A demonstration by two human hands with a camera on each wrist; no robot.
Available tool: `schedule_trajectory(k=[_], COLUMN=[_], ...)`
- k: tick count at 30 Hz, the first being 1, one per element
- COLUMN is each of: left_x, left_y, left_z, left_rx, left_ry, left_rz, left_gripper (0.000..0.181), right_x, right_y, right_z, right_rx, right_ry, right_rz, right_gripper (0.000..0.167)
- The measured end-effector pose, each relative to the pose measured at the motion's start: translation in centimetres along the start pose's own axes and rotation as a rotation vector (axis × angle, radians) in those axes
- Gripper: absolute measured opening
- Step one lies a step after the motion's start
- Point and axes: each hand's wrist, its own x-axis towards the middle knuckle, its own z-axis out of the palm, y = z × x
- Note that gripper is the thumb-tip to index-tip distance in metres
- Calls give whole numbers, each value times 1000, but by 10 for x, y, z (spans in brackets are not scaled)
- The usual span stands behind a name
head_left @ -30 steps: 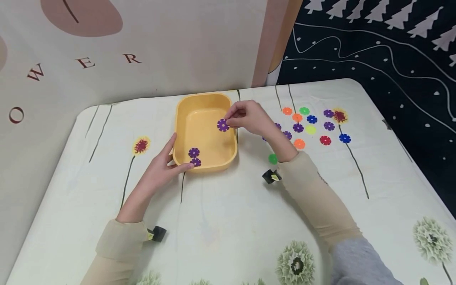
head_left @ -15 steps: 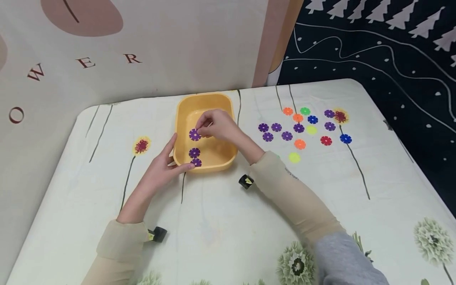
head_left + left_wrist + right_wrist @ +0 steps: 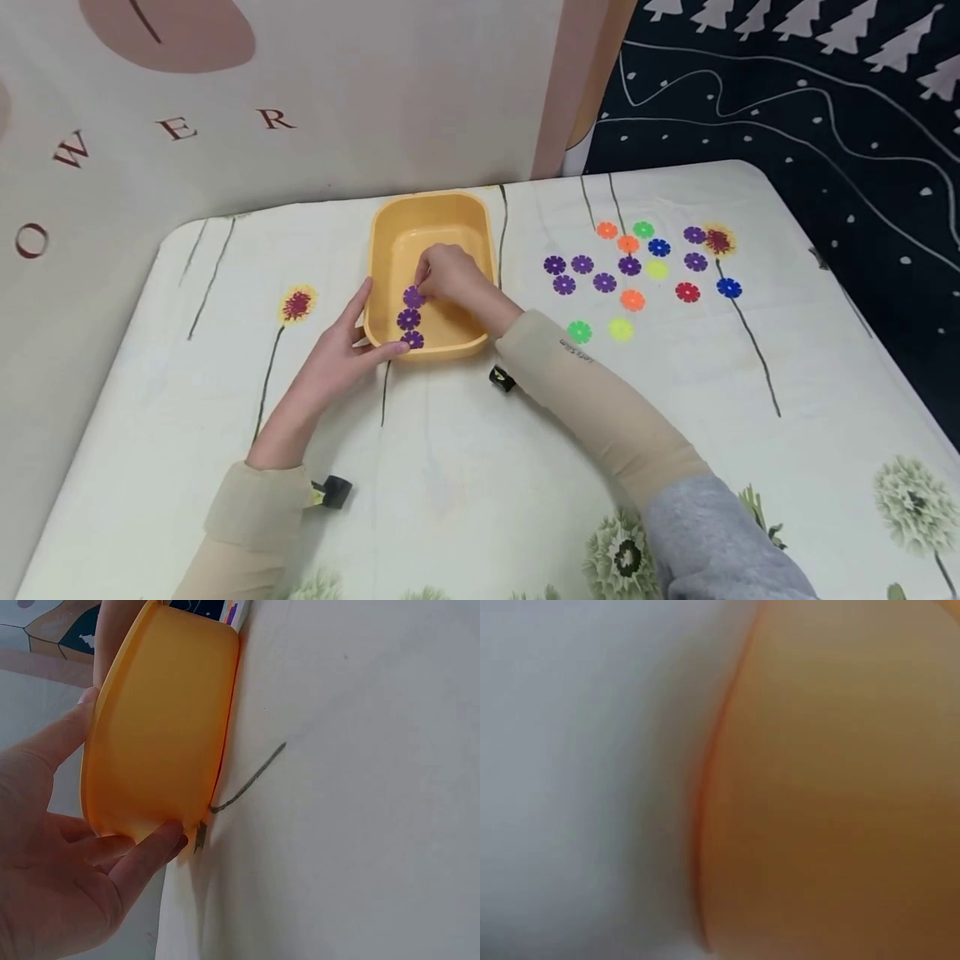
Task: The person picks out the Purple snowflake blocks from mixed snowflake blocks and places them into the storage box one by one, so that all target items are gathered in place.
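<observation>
A yellow plastic tray (image 3: 450, 354) lies on the table, with two purple snowflake discs (image 3: 408, 319) at its near left corner. Inside it my right hand (image 3: 450, 275) pinches a third purple snowflake disc (image 3: 413, 297), low over the tray floor and in line with the other two. My left hand (image 3: 337, 358) holds the tray by its near left corner, thumb over the rim. In the left wrist view, fingers (image 3: 146, 859) of that hand lie against the tray's outer wall (image 3: 165, 727). The right wrist view has only the blurred tray wall (image 3: 825, 787); the right hand is out of it.
To the tray's right, several loose snowflake discs lie spread out: purple (image 3: 604, 282), orange (image 3: 632, 300), green (image 3: 579, 332), yellow (image 3: 621, 329), blue (image 3: 729, 287) and red (image 3: 687, 292). A pale flower-print cloth (image 3: 450, 475) covers the table. A hanging cloth (image 3: 360, 100) stands behind.
My right hand has carried the purple snowflake disc from the tray's right rim leftward, then down and nearer to the two other discs. The left hand has stayed on the tray.
</observation>
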Motion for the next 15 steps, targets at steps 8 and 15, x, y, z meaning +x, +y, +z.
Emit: schedule_trajectory(k=[8, 15], left_x=[0, 0], left_y=[2, 1], left_z=[-1, 0], left_rx=[14, 17], left_ry=[-6, -8], left_rz=[-4, 18], left_gripper=[104, 105], right_x=[3, 2], right_y=[-4, -4], right_z=[4, 7], right_rx=[-128, -151], right_ry=[26, 26], right_rz=[-8, 2], right_gripper=[6, 7])
